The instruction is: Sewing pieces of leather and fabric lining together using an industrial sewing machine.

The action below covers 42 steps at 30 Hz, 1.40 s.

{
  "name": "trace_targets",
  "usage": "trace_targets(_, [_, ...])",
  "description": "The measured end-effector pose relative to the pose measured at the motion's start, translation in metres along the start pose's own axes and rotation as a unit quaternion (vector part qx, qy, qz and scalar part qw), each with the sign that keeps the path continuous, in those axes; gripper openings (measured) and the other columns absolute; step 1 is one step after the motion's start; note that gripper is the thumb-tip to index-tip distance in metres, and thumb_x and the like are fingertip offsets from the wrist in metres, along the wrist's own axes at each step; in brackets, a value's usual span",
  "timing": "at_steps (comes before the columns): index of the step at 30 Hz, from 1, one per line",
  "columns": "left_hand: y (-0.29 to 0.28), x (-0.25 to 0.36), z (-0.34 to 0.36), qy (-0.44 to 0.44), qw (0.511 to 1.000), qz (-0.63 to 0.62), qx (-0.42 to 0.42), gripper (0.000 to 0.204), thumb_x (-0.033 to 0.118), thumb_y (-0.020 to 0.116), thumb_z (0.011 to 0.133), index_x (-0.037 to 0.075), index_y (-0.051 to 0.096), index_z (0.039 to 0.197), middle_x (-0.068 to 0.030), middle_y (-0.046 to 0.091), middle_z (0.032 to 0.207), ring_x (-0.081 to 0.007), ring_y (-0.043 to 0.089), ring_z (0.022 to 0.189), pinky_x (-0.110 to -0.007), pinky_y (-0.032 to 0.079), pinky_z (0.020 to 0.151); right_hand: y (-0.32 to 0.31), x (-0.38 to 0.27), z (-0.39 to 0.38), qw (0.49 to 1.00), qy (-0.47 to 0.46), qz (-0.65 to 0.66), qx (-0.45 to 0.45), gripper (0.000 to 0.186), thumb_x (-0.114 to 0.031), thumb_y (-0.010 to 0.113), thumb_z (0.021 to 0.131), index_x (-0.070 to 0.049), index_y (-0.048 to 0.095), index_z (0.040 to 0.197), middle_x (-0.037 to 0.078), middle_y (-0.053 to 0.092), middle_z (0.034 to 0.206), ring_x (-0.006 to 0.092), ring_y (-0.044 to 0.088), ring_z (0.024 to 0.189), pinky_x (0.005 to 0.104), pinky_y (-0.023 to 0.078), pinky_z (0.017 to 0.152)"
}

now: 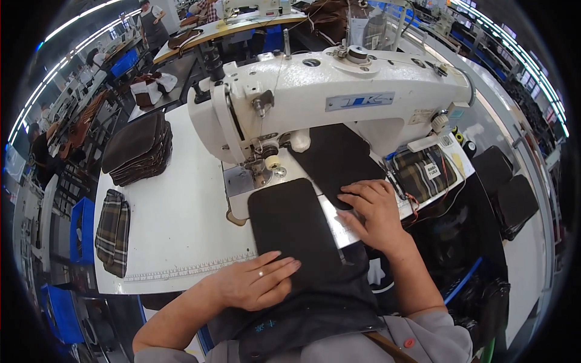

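Observation:
A dark brown rounded panel (293, 227) lies in front of the sewing machine (290, 91), its near end over my lap. My left hand (260, 283) rests on its lower left edge, fingers stretched out. A second dark panel (339, 160) lies under the machine's arm. My right hand (375, 215) touches the near right edge of that panel, fingers spread and thumb apart. Left of both panels is the needle area with its metal plate (241, 180). Neither panel is under the presser foot.
A stack of dark panels (138, 148) and folded plaid fabric pieces (113, 233) sit on the left of the white table (175, 224). More plaid fabric (423, 172) and tools lie at right. Blue bins (82, 230) stand beside the table. Dark panels (514, 202) lie at far right.

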State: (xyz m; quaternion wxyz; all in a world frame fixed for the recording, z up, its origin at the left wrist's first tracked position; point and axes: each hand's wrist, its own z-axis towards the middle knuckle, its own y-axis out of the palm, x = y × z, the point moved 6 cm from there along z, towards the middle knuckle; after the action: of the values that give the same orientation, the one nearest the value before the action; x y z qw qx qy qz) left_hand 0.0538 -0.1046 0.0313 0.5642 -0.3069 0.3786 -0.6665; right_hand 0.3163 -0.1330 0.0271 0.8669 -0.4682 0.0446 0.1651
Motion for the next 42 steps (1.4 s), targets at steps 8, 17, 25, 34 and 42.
trace_targets(8, [-0.021, 0.029, -0.082, -0.17, 0.979, -0.033, -0.103, 0.012, 0.013, 0.073, 0.093, 0.009, 0.062, 0.096, -0.0141, 0.069, 0.137, -0.0257, 0.067, 0.128, -0.045, 0.05, 0.113, 0.03, -0.054, 0.039, 0.992, -0.012, 0.103, -0.076, 0.036, -0.03, 0.073, 0.095, -0.003, 0.072, 0.118, 0.011, 0.068, 0.103, 0.0302, 0.064, 0.096, 0.0422, 0.045, 0.084])
trace_targets(17, [-0.079, -0.016, -0.129, -0.415, 0.902, 0.118, 0.006, 0.035, 0.029, 0.078, 0.092, 0.011, 0.072, 0.121, -0.003, 0.077, 0.114, -0.0212, 0.075, 0.093, -0.049, 0.051, 0.111, 0.071, -0.085, 0.058, 0.987, 0.018, 0.11, -0.117, 0.058, -0.031, 0.093, 0.072, -0.001, 0.065, 0.113, 0.013, 0.065, 0.102, 0.0348, 0.068, 0.092, 0.0452, 0.053, 0.078])
trace_targets(25, [-0.204, -0.047, -0.315, -0.639, 0.706, 0.299, 0.059, 0.037, 0.014, 0.081, 0.082, 0.003, 0.074, 0.117, -0.0127, 0.072, 0.129, -0.0345, 0.071, 0.109, -0.04, 0.057, 0.093, 0.076, -0.089, 0.07, 0.981, 0.042, 0.09, -0.164, 0.061, -0.033, 0.095, 0.068, -0.003, 0.063, 0.111, 0.01, 0.064, 0.099, 0.0301, 0.065, 0.089, 0.0441, 0.052, 0.078])
trace_targets(34, [-0.219, -0.064, -0.332, -0.714, 0.626, 0.309, 0.06, 0.022, 0.02, 0.077, 0.087, 0.007, 0.082, 0.103, -0.0155, 0.078, 0.093, -0.0338, 0.075, 0.086, -0.04, 0.058, 0.08, 0.089, -0.073, 0.068, 0.955, 0.107, 0.218, -0.169, 0.031, -0.015, 0.087, 0.082, 0.0, 0.065, 0.098, 0.006, 0.062, 0.08, 0.0171, 0.058, 0.068, 0.0339, 0.048, 0.064])
trace_targets(42, [-0.151, -0.053, -0.155, -0.413, 0.833, 0.366, 0.028, 0.007, 0.016, 0.077, 0.087, 0.01, 0.077, 0.091, -0.0038, 0.072, 0.082, -0.0245, 0.068, 0.073, -0.038, 0.05, 0.065, 0.082, -0.039, 0.044, 0.841, 0.277, 0.451, -0.107, 0.009, -0.009, 0.068, 0.102, -0.001, 0.066, 0.099, -0.006, 0.06, 0.074, -0.0001, 0.047, 0.059, 0.0191, 0.035, 0.052])
